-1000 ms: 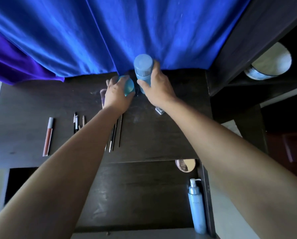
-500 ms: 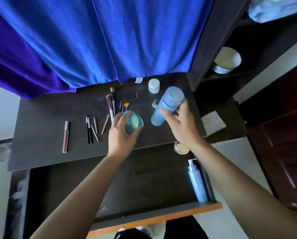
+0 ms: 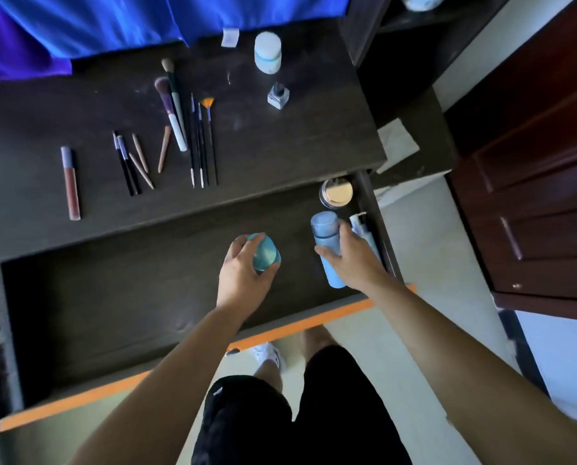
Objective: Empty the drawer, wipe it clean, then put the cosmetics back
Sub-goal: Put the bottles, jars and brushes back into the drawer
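The dark drawer (image 3: pixel 119 297) with an orange front edge stands pulled out below the table top. My left hand (image 3: pixel 243 276) grips a small teal jar (image 3: pixel 265 255) over the drawer's middle. My right hand (image 3: pixel 354 263) holds a tall light-blue bottle (image 3: pixel 325 236) down at the drawer's right side. Beside it lies a pump bottle (image 3: pixel 364 231) against the right wall, with a round gold-lidded compact (image 3: pixel 337 194) at the back right corner.
On the dark table top (image 3: pixel 280 146) lie a lip gloss tube (image 3: pixel 70 182), several pencils (image 3: pixel 132 162), several brushes (image 3: pixel 186 129), a nail polish bottle (image 3: pixel 278 95) and a white jar (image 3: pixel 267 52). Blue curtain (image 3: pixel 112 21) hangs behind. A brown cabinet (image 3: pixel 532 179) stands at right.
Both hands have come down from the table top into the open drawer, carrying the teal jar and the blue bottle. The view has tilted downward.
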